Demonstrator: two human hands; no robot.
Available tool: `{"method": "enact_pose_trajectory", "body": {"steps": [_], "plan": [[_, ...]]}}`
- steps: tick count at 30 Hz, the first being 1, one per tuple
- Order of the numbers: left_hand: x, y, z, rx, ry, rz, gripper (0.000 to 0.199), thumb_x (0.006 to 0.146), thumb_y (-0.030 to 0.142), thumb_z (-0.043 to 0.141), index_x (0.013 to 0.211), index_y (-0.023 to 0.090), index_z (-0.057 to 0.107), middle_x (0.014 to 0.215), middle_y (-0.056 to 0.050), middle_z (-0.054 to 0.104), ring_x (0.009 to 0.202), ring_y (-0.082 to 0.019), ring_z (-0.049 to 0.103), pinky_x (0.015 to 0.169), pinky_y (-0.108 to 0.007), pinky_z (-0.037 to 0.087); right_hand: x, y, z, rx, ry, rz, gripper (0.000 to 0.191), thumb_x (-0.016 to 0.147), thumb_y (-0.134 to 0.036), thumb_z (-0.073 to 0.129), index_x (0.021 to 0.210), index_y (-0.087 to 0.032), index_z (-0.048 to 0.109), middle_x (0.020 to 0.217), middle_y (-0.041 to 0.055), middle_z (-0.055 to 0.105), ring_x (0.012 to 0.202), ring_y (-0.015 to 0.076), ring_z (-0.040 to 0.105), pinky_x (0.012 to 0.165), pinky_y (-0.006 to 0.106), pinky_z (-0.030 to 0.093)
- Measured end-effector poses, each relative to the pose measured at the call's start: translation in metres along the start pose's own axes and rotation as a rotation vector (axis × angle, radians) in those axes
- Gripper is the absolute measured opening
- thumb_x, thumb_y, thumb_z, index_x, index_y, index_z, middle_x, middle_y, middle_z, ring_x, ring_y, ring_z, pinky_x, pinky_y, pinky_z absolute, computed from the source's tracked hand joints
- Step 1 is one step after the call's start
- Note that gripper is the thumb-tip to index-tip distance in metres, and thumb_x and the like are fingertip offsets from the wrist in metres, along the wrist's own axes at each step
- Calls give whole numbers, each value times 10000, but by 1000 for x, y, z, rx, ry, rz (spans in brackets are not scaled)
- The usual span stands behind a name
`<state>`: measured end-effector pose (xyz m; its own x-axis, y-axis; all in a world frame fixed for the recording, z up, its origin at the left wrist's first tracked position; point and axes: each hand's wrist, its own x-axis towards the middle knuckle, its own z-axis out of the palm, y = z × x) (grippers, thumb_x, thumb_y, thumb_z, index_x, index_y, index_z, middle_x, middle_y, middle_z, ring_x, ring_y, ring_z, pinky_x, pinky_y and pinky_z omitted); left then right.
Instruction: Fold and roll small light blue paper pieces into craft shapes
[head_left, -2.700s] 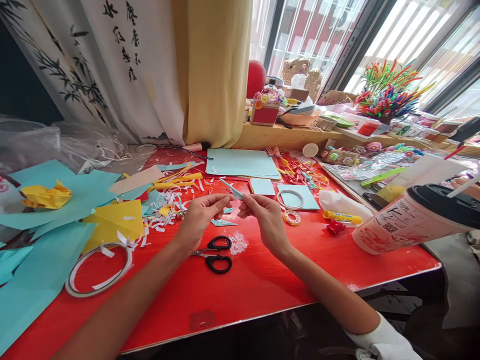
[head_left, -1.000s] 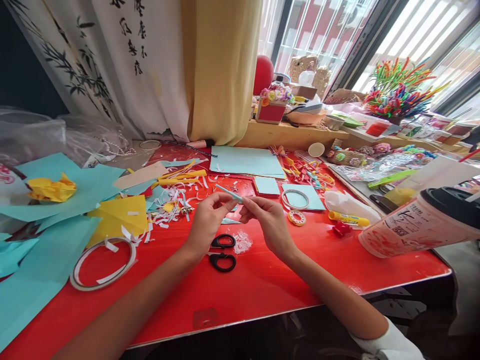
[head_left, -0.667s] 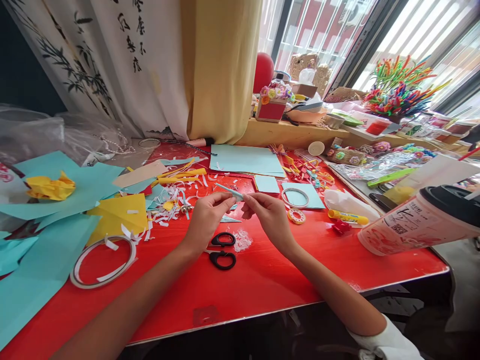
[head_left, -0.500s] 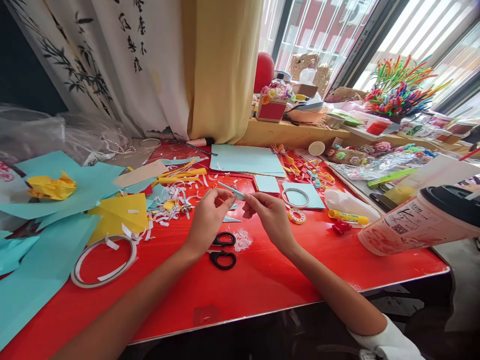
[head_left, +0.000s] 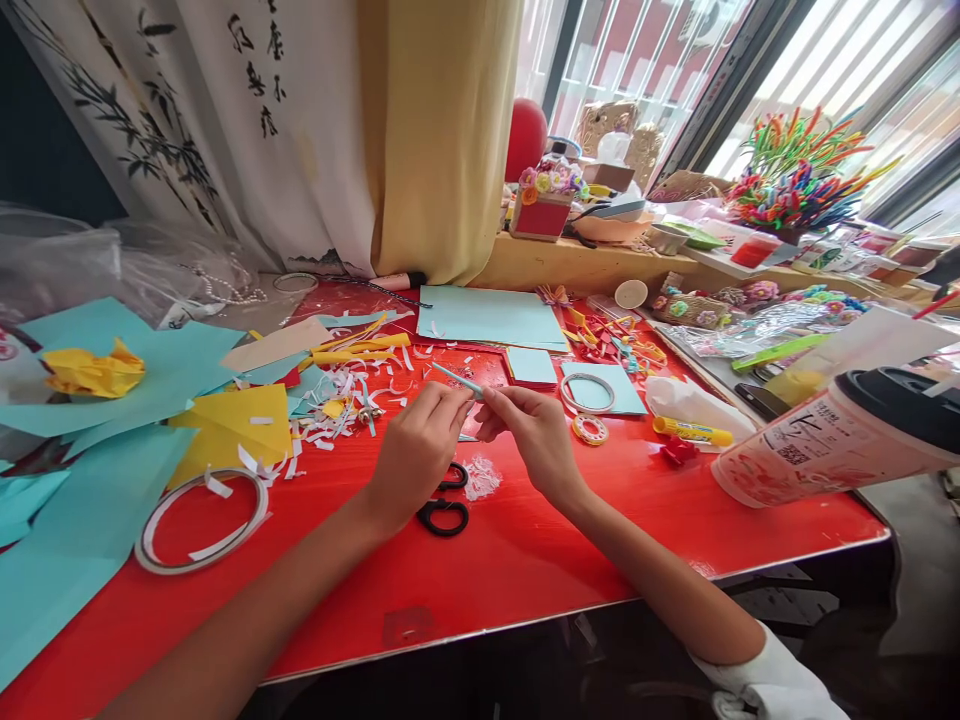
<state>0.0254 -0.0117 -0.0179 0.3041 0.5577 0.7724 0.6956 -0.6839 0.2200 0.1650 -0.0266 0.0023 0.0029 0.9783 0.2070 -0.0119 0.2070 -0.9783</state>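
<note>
A thin light-blue paper roll, narrow at its far tip, is held over the middle of the red table. My right hand pinches its near end between thumb and fingertips. My left hand is closed around the near part of the same roll, its fingertips partly hidden. Just below the left hand lie black-handled scissors, their blades covered by that hand. A small pile of white shreds sits beside the scissors. Part of another light-blue paper piece shows between the hands on the table.
Left are a tape roll, yellow paper, blue sheets and paper scraps. Behind lie stacked blue sheets and blue squares. Rightward are another tape roll, a glue stick and a tilted lidded cup.
My left hand has turned, its fingers folding over more of the paper roll and closer to my right hand. The right hand keeps its pinch. The view has shifted slightly.
</note>
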Motion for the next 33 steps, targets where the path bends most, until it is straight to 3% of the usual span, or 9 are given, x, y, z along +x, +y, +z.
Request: {"method": "enact_pose_trajectory", "body": {"steps": [12,19,29,33], "plan": [[-1,-3,1,43,-1,49,159,878,168,418,966,146,549,848,-49,591,786,-129,574,727,-237,470,-2,0,2,31,-3,13,274,787,-378,558,697,-127,619,594,12,584,515,109,582,528,236,486],[0,-1,0,-61,-1,37,166,879,157,398,978,164,531,873,-39,590,820,-123,566,745,-242,473,-2,2,2,62,-10,3,265,794,-372,551,724,-129,631,613,14,593,523,111,589,538,241,492],[6,6,-5,-173,-20,-176,115,858,195,473,895,158,576,864,-15,598,759,-90,560,707,-193,444,-2,1,2,28,1,-26,251,788,-365,563,762,-131,652,616,16,611,533,113,594,548,242,499],[6,8,-6,-188,-17,-202,113,849,220,495,888,170,588,857,-8,608,751,-92,561,697,-195,438,-3,1,2,-22,21,-47,274,791,-391,548,782,-138,654,624,21,616,545,117,599,554,242,498]]}}
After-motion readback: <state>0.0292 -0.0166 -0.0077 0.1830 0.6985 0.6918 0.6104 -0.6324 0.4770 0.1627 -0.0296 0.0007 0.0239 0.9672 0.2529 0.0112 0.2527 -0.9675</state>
